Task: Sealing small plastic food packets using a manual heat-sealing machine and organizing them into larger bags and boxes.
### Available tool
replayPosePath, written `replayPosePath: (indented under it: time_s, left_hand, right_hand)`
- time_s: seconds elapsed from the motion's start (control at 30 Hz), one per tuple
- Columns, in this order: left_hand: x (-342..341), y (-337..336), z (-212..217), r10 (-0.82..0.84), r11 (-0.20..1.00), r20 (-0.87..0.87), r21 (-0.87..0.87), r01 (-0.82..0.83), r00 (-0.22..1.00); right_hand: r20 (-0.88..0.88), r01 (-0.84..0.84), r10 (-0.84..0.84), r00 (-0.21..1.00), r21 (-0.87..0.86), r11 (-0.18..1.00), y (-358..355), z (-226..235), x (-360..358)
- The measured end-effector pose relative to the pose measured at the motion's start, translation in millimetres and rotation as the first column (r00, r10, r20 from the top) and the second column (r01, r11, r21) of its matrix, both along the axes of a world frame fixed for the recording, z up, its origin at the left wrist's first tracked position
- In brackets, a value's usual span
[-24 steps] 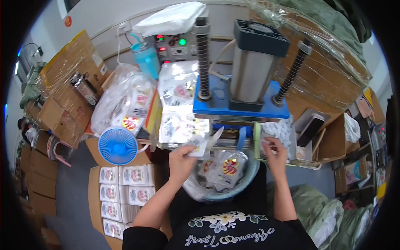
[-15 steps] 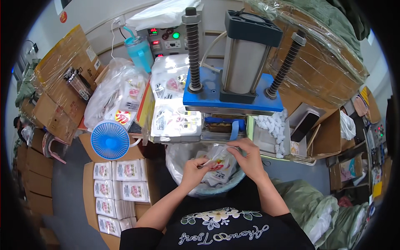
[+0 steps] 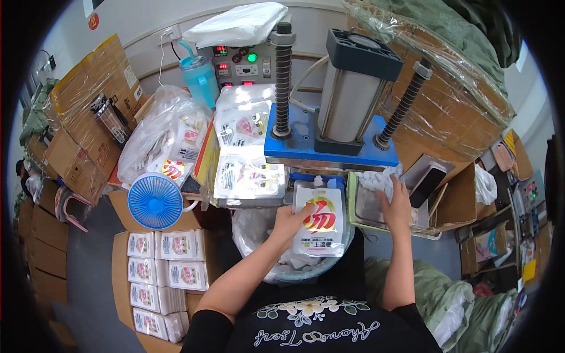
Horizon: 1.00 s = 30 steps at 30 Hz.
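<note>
My left hand (image 3: 289, 223) grips a flat white pouch (image 3: 321, 232) by its left side, thumb on the front. The pouch has a yellow disc and red lettering and is held upright over a bag-lined bin (image 3: 247, 235). A small white spout-like piece (image 3: 318, 180) shows just above its top edge, below the press. To the right, my right hand (image 3: 397, 206) reaches into a metal tray (image 3: 368, 206), its thumb and fingers apart beside a heap of small white pieces (image 3: 376, 179). Whether the fingertips touch any piece is hard to see.
A blue press (image 3: 306, 141) with two springed posts stands ahead. Packed white pouches (image 3: 250, 173) lie left of it. A blue fan (image 3: 155, 201) sits above an open carton (image 3: 122, 276) of pouch stacks. A dark phone (image 3: 429, 185) leans at the right.
My hands were together over the bin, handling a pouch. Now my left hand alone holds a pouch, front showing, and my right hand has moved right to the tray.
</note>
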<state>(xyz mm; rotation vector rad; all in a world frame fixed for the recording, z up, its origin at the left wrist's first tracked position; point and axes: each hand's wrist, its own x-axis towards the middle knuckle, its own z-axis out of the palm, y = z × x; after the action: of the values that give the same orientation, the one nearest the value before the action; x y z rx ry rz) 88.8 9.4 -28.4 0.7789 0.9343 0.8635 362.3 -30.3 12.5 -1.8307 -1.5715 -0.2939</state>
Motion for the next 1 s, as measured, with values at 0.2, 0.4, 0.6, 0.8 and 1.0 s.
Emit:
replayPosePath:
  time_s: [0.2, 0.4, 0.6, 0.8, 1.0]
  left_hand:
    - [1.4, 5.3, 4.0, 0.015, 0.994, 0.070, -0.106, -0.008, 0.997]
    - [-33.9, 25.8, 20.2, 0.042, 0.935, -0.430, 0.335, 0.116, 0.902]
    - [-79.2, 15.2, -5.0, 0.703, 0.514, -0.626, 0.775, 0.367, 0.338]
    - [-112.3, 7.4, -13.5, 0.717, 0.467, -0.598, 0.793, 0.390, 0.359]
    - [-88.1, -7.5, 37.9, 0.541, 0.586, -0.507, 0.799, 0.132, 0.671]
  right_hand:
    - [0.107, 0.201, -0.176, 0.979, -0.303, 0.931, 13.5, -46.5, 1.5]
    - [-0.145, -0.062, 0.044, 0.988, -0.123, 0.990, 24.1, -63.0, 14.4]
    - [-0.810, -0.299, 0.110, -0.576, 0.335, 0.893, 20.7, -46.7, 53.7]
    - [-0.294, -0.011, 0.142, -0.945, 0.464, 0.886, 19.9, -45.7, 42.8]
    - [-0.748, -0.237, 0.129, -0.651, 0.361, 0.902, -5.0, -34.4, 23.4]
